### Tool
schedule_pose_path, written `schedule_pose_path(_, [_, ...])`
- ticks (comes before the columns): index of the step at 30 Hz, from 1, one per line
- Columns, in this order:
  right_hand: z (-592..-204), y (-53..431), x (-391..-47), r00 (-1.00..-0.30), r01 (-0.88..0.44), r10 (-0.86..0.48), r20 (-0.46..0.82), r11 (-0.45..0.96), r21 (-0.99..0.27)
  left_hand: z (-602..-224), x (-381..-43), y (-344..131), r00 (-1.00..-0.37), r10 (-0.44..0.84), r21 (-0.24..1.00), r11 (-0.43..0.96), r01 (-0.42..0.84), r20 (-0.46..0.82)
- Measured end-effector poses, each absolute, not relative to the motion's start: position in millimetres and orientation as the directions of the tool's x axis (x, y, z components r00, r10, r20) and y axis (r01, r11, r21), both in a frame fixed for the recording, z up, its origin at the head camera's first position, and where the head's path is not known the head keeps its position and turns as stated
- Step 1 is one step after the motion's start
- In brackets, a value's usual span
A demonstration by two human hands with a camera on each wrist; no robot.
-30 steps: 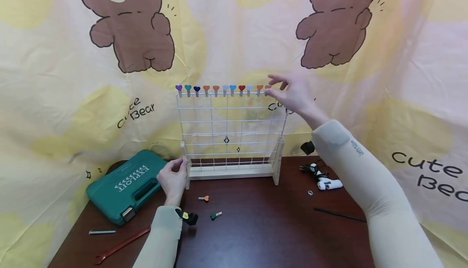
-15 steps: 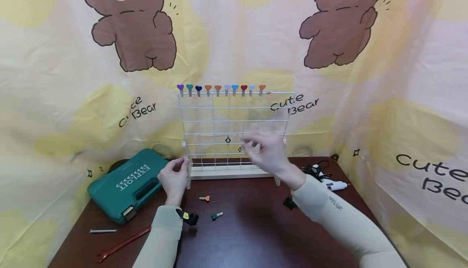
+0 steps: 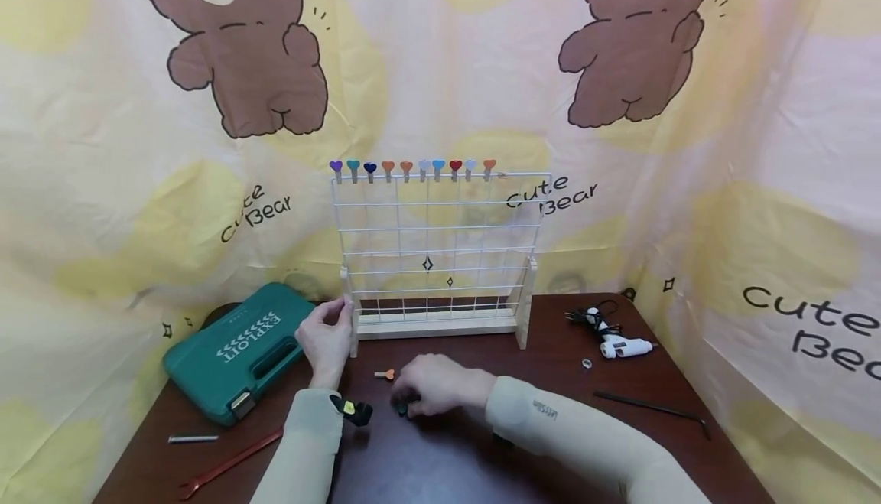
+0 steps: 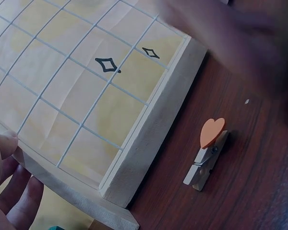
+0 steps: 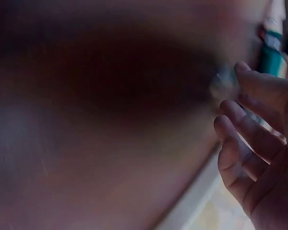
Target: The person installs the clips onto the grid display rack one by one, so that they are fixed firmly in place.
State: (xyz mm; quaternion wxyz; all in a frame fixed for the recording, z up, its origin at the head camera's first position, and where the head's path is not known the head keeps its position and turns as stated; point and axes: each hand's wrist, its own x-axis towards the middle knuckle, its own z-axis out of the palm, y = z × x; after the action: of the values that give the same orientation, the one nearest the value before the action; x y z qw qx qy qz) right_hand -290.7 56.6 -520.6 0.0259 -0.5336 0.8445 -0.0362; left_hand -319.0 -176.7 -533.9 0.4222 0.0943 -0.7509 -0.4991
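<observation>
My left hand grips the left wooden upright of a stand that carries a white wire grid; thumb and fingers lie on either side of the wood in the left wrist view. Low over the table, my right hand has its fingers around a dark green clothespin, mostly hidden under it. In the blurred right wrist view, thumb and fingers stand apart near the clothespin. An orange heart clothespin lies between the hands. Several heart clothespins line the grid's top wire; a small orange one sits tilted at the row's right end.
On the left lie a green tool case, a bolt and a red wrench. A white glue gun with its cord, a small metal nut and a black hex key lie on the right.
My right hand has left the right end of the top wire and come down left to the green clothespin on the table. The rightmost orange clothespin now sits tilted. My left hand stays put.
</observation>
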Motion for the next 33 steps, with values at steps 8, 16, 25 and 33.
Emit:
schedule_pose_path(8, [-529.6, 51.0, -288.2, -0.375, -0.921, -0.927, 0.005, 0.372, -0.112, -533.2, -319.6, -174.5, -0.629, -0.571, 0.839, 0.467, 0.279, 0.527])
schedule_pose_path(16, [-482.0, 95.6, -303.3, -0.479, -0.85, -0.866, 0.145, 0.417, -0.322, -533.4, -319.1, -174.7, -0.632, -0.57, 0.839, 0.47, 0.274, 0.525])
schedule_pose_path(25, [-361.7, 171.7, -315.3, -0.635, -0.752, -0.687, 0.353, 0.446, -0.485, -532.0, -318.0, -174.8, -0.637, -0.568, 0.842, 0.463, 0.276, 0.521])
schedule_pose_path(33, [-255.5, 209.2, -330.6, -0.718, -0.696, -0.453, 0.528, 0.469, -0.544, -533.7, -319.4, -174.8, -0.632, -0.57, 0.838, 0.474, 0.27, 0.525])
